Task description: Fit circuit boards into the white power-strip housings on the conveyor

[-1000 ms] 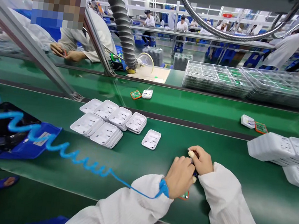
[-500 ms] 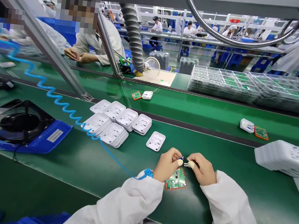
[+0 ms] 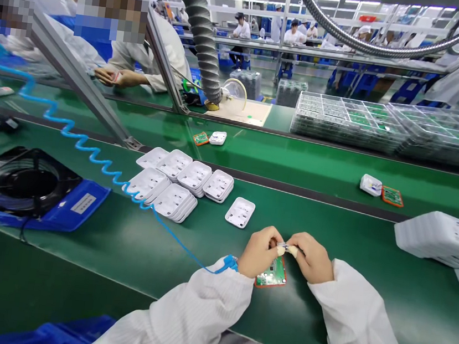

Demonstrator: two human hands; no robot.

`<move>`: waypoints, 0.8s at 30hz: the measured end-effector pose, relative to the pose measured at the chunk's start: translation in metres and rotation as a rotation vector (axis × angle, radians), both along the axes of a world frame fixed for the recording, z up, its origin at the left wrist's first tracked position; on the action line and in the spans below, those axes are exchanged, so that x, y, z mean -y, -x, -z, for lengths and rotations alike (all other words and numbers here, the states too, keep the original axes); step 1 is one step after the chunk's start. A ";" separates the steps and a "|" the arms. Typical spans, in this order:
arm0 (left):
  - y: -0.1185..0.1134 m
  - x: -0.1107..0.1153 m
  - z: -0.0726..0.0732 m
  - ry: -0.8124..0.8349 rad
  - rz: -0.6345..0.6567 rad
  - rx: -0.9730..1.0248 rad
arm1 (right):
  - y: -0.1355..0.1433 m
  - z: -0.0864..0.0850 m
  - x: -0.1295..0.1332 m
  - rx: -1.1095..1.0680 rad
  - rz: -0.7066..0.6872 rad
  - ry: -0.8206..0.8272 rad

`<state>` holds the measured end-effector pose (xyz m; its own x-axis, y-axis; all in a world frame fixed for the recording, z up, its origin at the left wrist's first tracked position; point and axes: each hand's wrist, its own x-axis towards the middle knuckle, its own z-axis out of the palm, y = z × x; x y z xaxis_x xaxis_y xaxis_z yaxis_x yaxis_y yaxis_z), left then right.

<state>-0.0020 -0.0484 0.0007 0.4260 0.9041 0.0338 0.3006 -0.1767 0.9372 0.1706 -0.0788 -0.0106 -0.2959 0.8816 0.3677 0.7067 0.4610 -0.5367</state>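
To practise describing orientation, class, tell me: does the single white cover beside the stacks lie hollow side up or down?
Hollow side up: the white cover shows its raised rim around a sunken floor.

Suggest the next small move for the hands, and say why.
I'd probably tilt the small part slightly for a clearer view: the left hand and right hand meet fingertip to fingertip at it, hiding most of it. The circuit board is also partly hidden, so placement looks hard to judge.
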 end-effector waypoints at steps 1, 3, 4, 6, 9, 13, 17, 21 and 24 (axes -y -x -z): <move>0.000 0.000 0.001 -0.040 0.013 -0.022 | 0.000 0.000 0.000 0.007 -0.002 -0.008; 0.001 0.001 0.001 -0.127 0.042 -0.079 | 0.000 0.000 0.001 0.029 -0.006 -0.018; 0.002 0.002 0.002 -0.170 0.054 -0.114 | 0.001 0.001 0.002 0.042 -0.007 -0.021; 0.003 0.003 0.003 -0.255 0.070 -0.185 | 0.003 0.003 0.003 0.070 -0.008 -0.032; 0.004 0.007 0.006 -0.359 0.091 -0.271 | 0.010 0.008 0.005 0.134 -0.003 -0.080; 0.005 0.006 0.010 -0.355 0.081 -0.346 | 0.020 0.013 0.000 0.182 0.006 -0.098; 0.021 -0.006 0.002 -0.301 -0.046 -0.333 | 0.012 0.010 -0.009 0.066 0.136 -0.111; 0.055 -0.031 -0.010 -0.457 -0.290 -0.479 | 0.002 0.014 -0.014 0.092 0.344 -0.057; 0.074 -0.051 -0.012 -0.469 -0.392 -0.747 | 0.013 0.020 -0.018 0.281 0.411 0.005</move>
<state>-0.0759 0.0026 0.0124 0.1544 0.9503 0.2704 0.9082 -0.2443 0.3398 0.1574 -0.0611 -0.0310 -0.0103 0.9477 0.3191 0.9472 0.1115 -0.3006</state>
